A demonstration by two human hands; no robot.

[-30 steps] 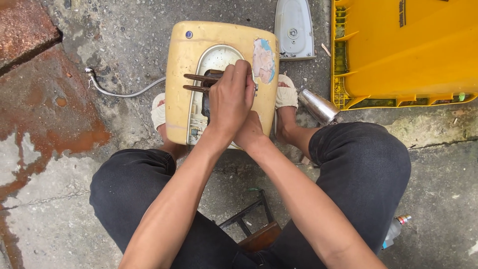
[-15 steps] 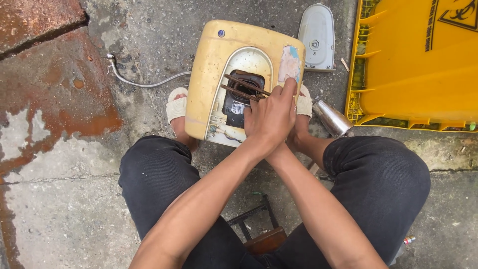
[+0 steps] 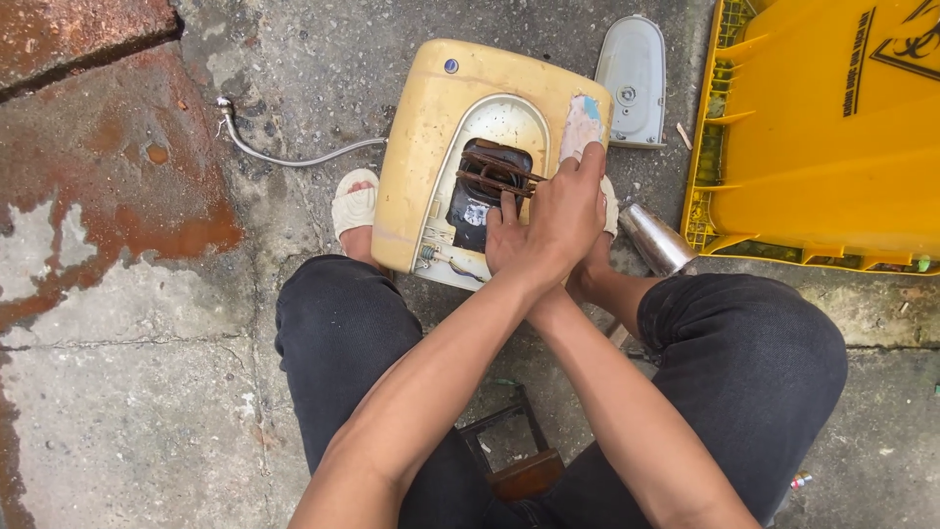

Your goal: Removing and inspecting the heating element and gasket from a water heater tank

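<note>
Down on the wet concrete, a yellowed appliance casing (image 3: 431, 147) lies flat between the person's feet, its far edge rounded and its near edge just in front of the knees. Its oval opening shows rusty heating rods (image 3: 501, 168) crossing a dark cavity. The left hand (image 3: 548, 230) lies over the right part of the opening, fingers spread apart and pressed on the casing, index reaching to a pale sticker with a blue patch (image 3: 583, 122) at the rim. The right hand (image 3: 586, 279) is mostly hidden beneath it; I cannot tell its grip.

Left of the casing the ground lies open, crossed only by a braided hose (image 3: 284, 157). Right is tight: a grey cover (image 3: 633, 78), a metal cylinder (image 3: 654, 240) and a yellow bin (image 3: 822, 127) bearing a black triangular sign with black lettering on its far right.
</note>
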